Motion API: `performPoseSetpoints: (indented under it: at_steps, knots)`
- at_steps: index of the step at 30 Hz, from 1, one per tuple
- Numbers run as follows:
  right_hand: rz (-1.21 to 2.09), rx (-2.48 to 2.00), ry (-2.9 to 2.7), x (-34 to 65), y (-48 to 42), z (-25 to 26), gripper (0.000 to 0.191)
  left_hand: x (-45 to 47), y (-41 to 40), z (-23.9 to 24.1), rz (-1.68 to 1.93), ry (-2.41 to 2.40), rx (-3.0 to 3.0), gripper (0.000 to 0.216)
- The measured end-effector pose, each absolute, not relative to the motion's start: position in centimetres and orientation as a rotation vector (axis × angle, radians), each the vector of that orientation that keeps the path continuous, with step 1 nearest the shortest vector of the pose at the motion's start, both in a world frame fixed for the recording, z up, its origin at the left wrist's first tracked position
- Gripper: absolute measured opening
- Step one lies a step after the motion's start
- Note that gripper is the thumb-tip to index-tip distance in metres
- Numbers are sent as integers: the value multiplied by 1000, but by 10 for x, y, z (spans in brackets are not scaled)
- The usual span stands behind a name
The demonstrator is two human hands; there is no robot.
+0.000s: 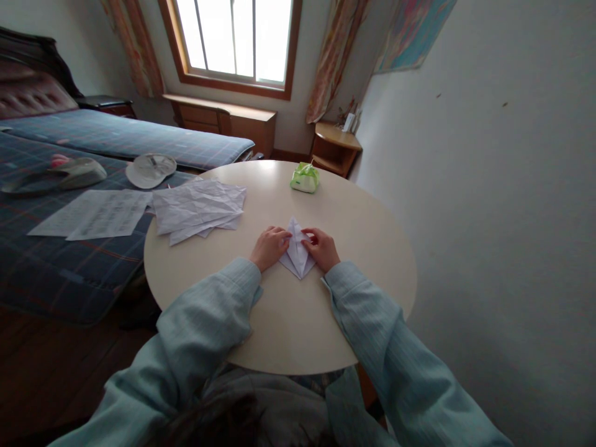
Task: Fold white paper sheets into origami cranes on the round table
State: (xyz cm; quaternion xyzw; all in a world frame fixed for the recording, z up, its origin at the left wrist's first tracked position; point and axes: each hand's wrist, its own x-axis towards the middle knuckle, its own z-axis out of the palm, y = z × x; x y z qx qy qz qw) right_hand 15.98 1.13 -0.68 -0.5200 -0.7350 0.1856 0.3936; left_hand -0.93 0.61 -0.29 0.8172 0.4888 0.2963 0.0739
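A small white folded paper [297, 253], kite-shaped with points towards and away from me, lies in the middle of the round beige table [288, 316]. My left hand [269, 247] rests on its left side, fingers curled and pressing the paper. On the right side, my right hand [322, 248] pinches the paper's edge with bent fingers. Both arms wear light blue sleeves.
A stack of creased white sheets [198, 208] lies at the table's left edge. A green tissue pack [305, 178] sits at the far side. Beside the table is a bed [69, 205] with printed papers [95, 214] and a white cap [150, 170]. A wall stands close on the right.
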Motion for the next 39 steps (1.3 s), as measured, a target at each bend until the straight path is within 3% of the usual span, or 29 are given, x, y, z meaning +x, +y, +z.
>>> performPoseSetpoints:
  at_steps: [6,14,22,39]
  knots:
    - [403,-1346,-1855,161,11,-7,28,-7,3,0,925,1366,2441,35]
    - [337,-1380,-1858,162,13,-9,33,-8,3,-4,814,1439,2433,25]
    - [359,-1373,-1845,160,12,-8,23,-10,6,-3,870,1594,2362,28]
    - [478,-1397,-1804,161,14,-10,31,-10,8,-9,884,1452,2426,23]
